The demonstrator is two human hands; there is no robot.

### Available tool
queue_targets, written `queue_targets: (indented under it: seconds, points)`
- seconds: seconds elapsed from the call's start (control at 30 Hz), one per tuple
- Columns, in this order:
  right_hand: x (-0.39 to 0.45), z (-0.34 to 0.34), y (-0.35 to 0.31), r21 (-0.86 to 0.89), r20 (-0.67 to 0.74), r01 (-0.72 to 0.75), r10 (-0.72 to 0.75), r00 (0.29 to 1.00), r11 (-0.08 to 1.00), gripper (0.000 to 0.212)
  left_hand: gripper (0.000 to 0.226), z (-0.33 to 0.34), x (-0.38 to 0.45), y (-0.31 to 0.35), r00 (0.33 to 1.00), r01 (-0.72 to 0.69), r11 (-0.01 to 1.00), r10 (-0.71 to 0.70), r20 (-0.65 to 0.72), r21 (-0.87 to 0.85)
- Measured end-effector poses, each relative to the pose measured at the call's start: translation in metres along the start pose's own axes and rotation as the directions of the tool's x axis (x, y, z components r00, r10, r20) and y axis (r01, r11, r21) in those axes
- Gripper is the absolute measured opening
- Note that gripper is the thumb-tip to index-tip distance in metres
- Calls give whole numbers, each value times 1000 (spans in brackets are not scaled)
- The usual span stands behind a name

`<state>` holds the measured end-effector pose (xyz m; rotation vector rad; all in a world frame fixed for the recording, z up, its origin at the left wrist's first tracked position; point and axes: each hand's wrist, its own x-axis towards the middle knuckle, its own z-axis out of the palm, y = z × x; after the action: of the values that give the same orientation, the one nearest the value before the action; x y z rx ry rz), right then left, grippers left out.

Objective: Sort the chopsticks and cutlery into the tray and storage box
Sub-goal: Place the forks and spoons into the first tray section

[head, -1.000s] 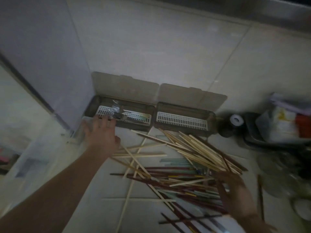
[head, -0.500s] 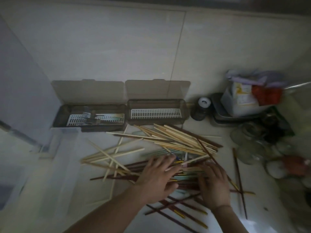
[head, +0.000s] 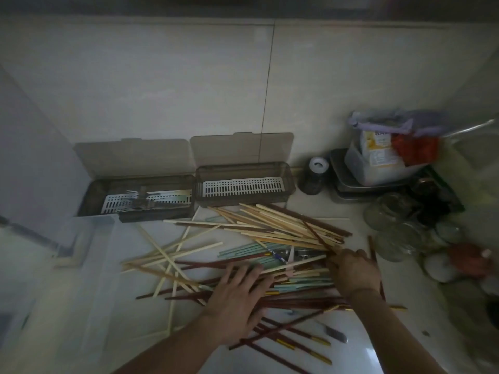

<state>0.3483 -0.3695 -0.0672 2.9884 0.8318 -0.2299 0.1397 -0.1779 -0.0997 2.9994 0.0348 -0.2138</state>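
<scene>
A big loose pile of chopsticks [head: 270, 238] covers the pale counter: light wooden, dark red with gold tips, and pale green ones. My left hand [head: 237, 295] lies flat on the pile's near part, fingers spread and straight. My right hand [head: 351, 271] is on the pile's right side, fingers curled down among the sticks; what it holds is hidden. At the back wall stand two brown storage boxes with lids up: the left box [head: 91, 195] holds metal cutlery [head: 143, 201] on a white slotted tray, the right box [head: 289, 182] shows only its white slotted tray.
A clear plastic bin [head: 81, 238] stands at the left. A dark jar [head: 314, 176], stacked metal trays [head: 343, 184] with a bagged container, and glass jars [head: 391, 222] crowd the right. A small knife [head: 334, 333] lies near the front.
My left hand came back from the left box to the pile and now presses flat on it. My right hand shifted right along the sticks. The camera view swung right.
</scene>
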Motion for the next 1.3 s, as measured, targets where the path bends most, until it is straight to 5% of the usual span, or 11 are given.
queue_targets:
  seconds: [0.2, 0.4, 0.5, 0.7, 0.83, 1.3]
  points:
    - [11, -2, -4, -132, 96, 97, -84, 992, 987, 38, 55, -3, 3, 2, 998, -1, 1000, 1, -59, -11]
    - [17, -8, -3, 97, -134, 267, -254, 958, 959, 13, 57, -1, 7, 0, 999, 13, 1000, -14, -37, -13]
    - [27, -6, -11, 152, -219, 412, -376, 900, 898, 22, 57, -1, 8, -1, 999, 11, 1000, -11, -31, -1]
    - [40, -14, -20, -62, -132, 432, -437, 890, 900, 9, 59, -3, 5, -2, 999, 9, 1000, -10, -51, -4]
    - [34, -17, -9, 15, -211, 368, -357, 910, 930, 9, 64, -1, 4, -1, 996, 87, 996, -87, -26, -4]
    - [38, 8, 0, -33, -119, 393, -394, 911, 919, 4, 78, 0, 13, 0, 958, 283, 957, -278, 72, -59]
